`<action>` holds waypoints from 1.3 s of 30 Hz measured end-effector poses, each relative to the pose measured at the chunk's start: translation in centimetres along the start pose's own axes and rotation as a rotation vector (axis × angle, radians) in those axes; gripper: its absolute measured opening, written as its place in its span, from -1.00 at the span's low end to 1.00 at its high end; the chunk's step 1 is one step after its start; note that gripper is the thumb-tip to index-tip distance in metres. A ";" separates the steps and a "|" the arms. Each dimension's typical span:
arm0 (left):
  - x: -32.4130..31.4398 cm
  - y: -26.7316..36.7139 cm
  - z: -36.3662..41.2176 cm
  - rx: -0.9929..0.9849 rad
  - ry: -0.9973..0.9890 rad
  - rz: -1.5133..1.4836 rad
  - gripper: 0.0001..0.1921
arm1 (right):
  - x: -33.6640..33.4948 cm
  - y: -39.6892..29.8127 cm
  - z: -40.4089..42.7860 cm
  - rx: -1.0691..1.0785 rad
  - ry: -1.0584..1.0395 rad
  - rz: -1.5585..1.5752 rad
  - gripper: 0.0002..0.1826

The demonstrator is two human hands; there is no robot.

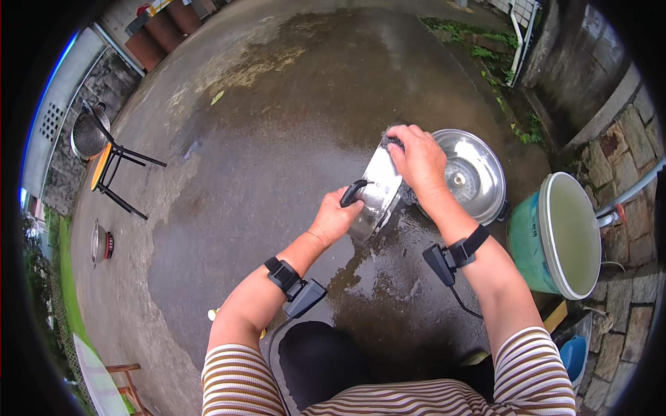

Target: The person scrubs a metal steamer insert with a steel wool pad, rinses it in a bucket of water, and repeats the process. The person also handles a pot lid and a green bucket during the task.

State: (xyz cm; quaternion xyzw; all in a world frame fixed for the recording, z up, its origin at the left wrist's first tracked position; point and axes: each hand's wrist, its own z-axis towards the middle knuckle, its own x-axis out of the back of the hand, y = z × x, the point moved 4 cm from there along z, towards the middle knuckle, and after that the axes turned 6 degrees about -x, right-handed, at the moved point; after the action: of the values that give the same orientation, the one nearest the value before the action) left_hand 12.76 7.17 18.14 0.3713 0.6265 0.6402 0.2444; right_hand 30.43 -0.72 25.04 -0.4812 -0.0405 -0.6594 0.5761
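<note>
My left hand [335, 214] grips the black side handle [354, 191] of a shiny metal pot [379, 174], which is tilted on its side above the wet concrete. At the pot's upper rim, my right hand [417, 156] holds a grey scouring pad [393, 136] against the metal. More grey scrubber-like material [408, 193] shows below the right hand, partly covered by it. Just right of that hand lies a round stainless-steel pan or lid [471, 174], partly hidden behind my wrist. The inside of the tilted pot faces away and cannot be seen well.
A green bucket [530, 244] of cloudy water stands at right, beside a pipe with a red tap handle [620, 212] and a stone wall [619, 291]. A blue basin [573, 359] is lower right. At left are a chair [112, 161] bearing a steamer-like pot [89, 130] and a small pan [99, 243].
</note>
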 end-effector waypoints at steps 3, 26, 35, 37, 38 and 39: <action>0.6 -0.2 -0.3 0.044 -0.039 0.052 -0.77 | -0.1 -1.8 -3.9 0.205 -0.074 0.022 -0.90; -2.7 6.6 3.1 0.126 0.020 -0.369 -0.60 | 2.2 -1.2 -2.6 0.148 0.076 -0.101 -0.80; -5.2 5.6 4.7 -0.024 0.054 -0.253 -0.59 | 5.0 0.3 -4.2 0.073 0.103 -0.087 -0.77; -4.3 6.1 5.6 -0.027 0.163 -0.131 -0.56 | 5.8 0.6 -3.3 -0.088 0.184 0.058 -0.77; -3.8 6.2 6.1 -0.039 0.173 -0.214 -0.58 | 5.7 0.6 -2.8 -0.160 0.143 0.061 -0.78; -3.5 6.1 6.5 0.010 0.169 -0.362 -0.62 | 5.0 0.1 -2.4 -0.153 0.046 0.055 -0.78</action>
State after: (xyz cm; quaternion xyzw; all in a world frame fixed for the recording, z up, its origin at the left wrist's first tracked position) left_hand 20.93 7.90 23.13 0.1987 0.7046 0.6116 0.2999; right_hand 29.74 -5.88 27.10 -0.5095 0.0366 -0.6553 0.5565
